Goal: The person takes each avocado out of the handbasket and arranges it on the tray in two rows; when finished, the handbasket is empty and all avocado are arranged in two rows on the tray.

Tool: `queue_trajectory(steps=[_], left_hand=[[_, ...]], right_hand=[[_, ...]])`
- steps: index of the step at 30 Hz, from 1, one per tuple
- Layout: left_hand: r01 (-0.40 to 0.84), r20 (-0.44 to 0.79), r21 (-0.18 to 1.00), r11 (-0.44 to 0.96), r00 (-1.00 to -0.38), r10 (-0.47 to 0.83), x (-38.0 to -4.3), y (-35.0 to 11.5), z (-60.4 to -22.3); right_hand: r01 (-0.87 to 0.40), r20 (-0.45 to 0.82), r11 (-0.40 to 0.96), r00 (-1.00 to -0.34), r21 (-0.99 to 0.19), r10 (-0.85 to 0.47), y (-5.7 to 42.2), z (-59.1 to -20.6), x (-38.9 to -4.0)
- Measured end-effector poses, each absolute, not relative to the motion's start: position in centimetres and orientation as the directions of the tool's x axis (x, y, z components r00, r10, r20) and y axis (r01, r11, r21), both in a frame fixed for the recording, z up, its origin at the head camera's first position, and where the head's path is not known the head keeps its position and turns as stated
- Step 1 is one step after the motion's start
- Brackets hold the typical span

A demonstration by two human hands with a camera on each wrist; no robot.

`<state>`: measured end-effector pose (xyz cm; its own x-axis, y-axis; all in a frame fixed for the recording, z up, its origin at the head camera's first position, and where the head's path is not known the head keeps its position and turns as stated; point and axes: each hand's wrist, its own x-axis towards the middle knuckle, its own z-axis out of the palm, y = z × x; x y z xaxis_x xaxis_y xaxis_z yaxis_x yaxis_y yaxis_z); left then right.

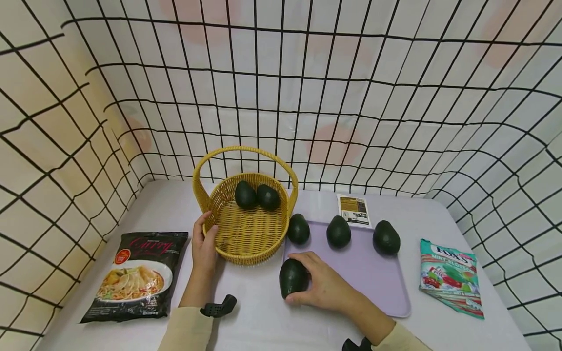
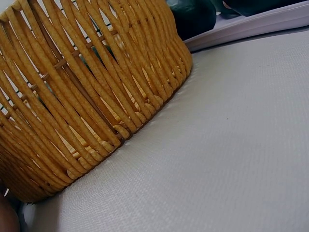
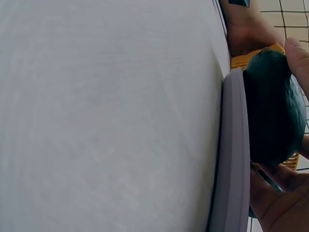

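Right hand (image 1: 322, 285) grips avocado (image 1: 292, 279) between thumb and fingers | left hand (image 1: 204, 248) holds basket (image 1: 250, 231)

Basket (image 1: 246, 234) in all three views

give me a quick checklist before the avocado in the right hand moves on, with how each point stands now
1. Right hand holding the avocado: ok, thumb and fingers around it.
2. Firmness of that grip: cannot tell.
3. Basket steadied: ok, left hand at its left rim.
4. Room inside: ok, two avocados sit toward the far side, bare woven floor nearer.
5. Held avocado over the basket: not ok, it is right and nearer the person.
6. Tray emptied: not ok, three avocados remain.
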<state>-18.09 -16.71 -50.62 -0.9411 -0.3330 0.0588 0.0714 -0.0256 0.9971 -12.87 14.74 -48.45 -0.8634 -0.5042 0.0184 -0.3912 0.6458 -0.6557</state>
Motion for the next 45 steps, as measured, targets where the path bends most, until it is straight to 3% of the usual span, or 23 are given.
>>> queue_trajectory(steps=[15,25,45], left_hand=[[0.072,0.06,0.997,-0.021,-0.941,-0.334,-18.1,-16.7,-50.7],[0.063,0.06,0.998,0.002,-0.941,-0.334,-18.1,-16.7,-50.7],[0.088,0.067,0.995,-0.043,-0.929,-0.365,-18.5,-16.6,-50.8]], right_hand=[[-0.394,0.027,0.622,-0.858,-0.677,-0.514,15.4,-47.8,-13.1],[-0.364,0.004,0.632,-0.868,-0.684,-0.496,14.8,-45.2,-14.0],[-0.452,0.07,0.596,-0.831,-0.663,-0.552,8.7,-40.7,-17.9]])
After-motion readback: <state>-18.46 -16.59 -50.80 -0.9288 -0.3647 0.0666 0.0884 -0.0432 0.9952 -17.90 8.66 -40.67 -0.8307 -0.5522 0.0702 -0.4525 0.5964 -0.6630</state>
